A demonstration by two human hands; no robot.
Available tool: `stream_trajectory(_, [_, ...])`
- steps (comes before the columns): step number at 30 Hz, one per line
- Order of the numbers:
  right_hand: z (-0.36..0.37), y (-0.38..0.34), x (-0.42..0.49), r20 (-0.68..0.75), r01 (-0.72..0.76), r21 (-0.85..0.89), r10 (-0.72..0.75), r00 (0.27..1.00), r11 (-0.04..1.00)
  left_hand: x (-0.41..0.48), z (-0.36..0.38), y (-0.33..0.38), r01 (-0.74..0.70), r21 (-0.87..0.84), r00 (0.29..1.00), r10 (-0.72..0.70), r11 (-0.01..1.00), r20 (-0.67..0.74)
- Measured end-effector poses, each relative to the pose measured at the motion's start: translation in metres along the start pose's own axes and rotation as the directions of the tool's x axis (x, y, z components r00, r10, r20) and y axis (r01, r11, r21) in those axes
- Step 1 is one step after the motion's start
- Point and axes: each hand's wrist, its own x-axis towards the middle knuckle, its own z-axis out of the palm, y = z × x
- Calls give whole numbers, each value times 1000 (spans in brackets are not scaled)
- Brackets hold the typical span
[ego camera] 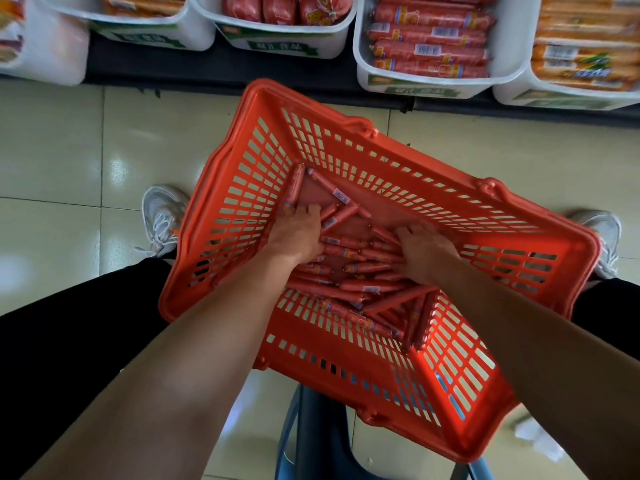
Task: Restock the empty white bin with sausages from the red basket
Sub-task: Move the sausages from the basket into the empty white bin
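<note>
The red basket [221,188] rests tilted in front of me, above a stool. Several thin red sausages [367,289] lie in a loose pile on its bottom. My left hand [298,233] reaches in, fingers curled around a few sausages near the far left of the pile. My right hand [427,251] lies palm down on the pile's right side, its fingers bent down among the sausages. A white bin [362,69] on the shelf ahead, right of centre, holds stacked red sausage packs. I see no empty bin.
More white bins line the shelf: one with red packs [277,36], one with orange packs at the far right [512,88], one at the left [194,32]. A blue stool [311,427] stands under the basket. My shoes [162,216] rest on tiled floor.
</note>
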Motion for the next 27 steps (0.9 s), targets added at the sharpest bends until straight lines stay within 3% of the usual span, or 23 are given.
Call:
stream_trajectory(6, [7,-5,-3,67,47,-17,-45,997,999,-11,12,0,-152,55,988,151,987,26])
stream_trajectory(21, [9,-7,-5,95,72,-9,-71,993,997,-13,31,16,-57,-30,998,58,998,20])
stream_trajectory(24, [10,2,-4,76,54,76,-60,995,996,-11,24,14,-34,-136,999,39,990,34])
stream_trajectory(27, [4,9,-9,18,43,328,-51,999,944,-14,12,9,14,-278,1000,-9,960,21])
